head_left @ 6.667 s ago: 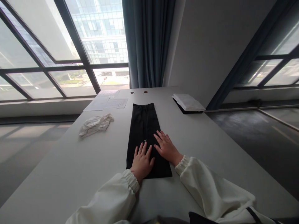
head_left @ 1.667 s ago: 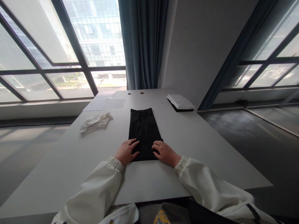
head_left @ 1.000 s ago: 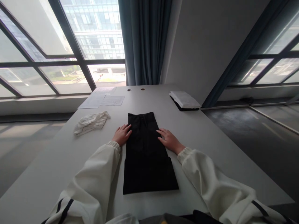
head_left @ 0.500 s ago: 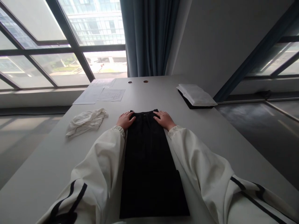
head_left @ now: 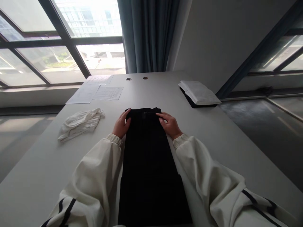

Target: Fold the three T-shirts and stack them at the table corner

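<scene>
A black garment with a waistband (head_left: 148, 151), trousers or a skirt, lies lengthwise before me on the white table (head_left: 222, 151). At the waistband's left corner is my left hand (head_left: 121, 124), its fingers stretched along the edge and the thumb apart on the cloth. My right hand (head_left: 170, 124) rests at the opposite corner, fingertips on the fabric, thumb spread below them. Neither hand shows a closed grip. The garment's lower end runs out of the picture.
A crumpled white cloth (head_left: 81, 124) lies to the left. Paper sheets (head_left: 107, 93) are at the far left, near two round cable holes. At the far right, a folded white item (head_left: 199, 92) sits on something black (head_left: 187, 97). A blue curtain (head_left: 149, 37) hangs behind the table.
Both hands have slid slightly outward from the top of the waistband to its side edges. The waistband's upper edge looks rearranged. The view has shifted a little.
</scene>
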Motion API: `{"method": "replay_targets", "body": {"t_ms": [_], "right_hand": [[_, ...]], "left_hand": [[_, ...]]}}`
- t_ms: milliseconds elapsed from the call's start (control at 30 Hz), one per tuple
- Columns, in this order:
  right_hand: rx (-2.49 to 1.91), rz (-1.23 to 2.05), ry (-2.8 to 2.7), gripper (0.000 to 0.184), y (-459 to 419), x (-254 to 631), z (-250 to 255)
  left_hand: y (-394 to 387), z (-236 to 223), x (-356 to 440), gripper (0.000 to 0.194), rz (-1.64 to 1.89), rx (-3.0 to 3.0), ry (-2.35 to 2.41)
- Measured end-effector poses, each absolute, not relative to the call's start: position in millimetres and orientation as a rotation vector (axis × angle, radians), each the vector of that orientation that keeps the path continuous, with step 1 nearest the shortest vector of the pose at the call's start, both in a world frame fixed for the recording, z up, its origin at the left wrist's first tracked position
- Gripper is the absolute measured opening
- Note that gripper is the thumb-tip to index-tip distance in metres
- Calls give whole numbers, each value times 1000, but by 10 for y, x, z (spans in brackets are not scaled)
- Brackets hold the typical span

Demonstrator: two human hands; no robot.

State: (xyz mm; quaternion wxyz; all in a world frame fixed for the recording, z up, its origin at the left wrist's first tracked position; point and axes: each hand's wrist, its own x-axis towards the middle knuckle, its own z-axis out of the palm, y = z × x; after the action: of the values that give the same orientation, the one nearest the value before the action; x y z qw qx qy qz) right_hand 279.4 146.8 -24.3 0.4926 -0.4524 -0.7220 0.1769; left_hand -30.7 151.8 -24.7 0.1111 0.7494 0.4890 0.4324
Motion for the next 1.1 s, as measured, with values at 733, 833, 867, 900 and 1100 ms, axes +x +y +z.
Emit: {"method": "replay_targets", "body": {"t_ms": [733, 833, 867, 900, 1100], "right_hand": [[-980, 461, -2205, 33, 658, 3199, -235], [-959, 464, -2148, 32, 610, 3222, -205], [-952, 484, -2148, 31, 594, 3228, -201], [-947, 509, -2164, 30, 580, 3232, -201], [-932, 601, -2248, 32, 520, 3257, -227]], "left_hand": [[482, -208, -512, 26, 797, 2536, 1303], [420, -147, -487, 26, 856, 2551, 1297], [400, -137, -484, 25, 846, 2566, 1287], [382, -132, -483, 25, 821, 2585, 1271], [342, -162, -510, 26, 657, 2641, 1183]]}}
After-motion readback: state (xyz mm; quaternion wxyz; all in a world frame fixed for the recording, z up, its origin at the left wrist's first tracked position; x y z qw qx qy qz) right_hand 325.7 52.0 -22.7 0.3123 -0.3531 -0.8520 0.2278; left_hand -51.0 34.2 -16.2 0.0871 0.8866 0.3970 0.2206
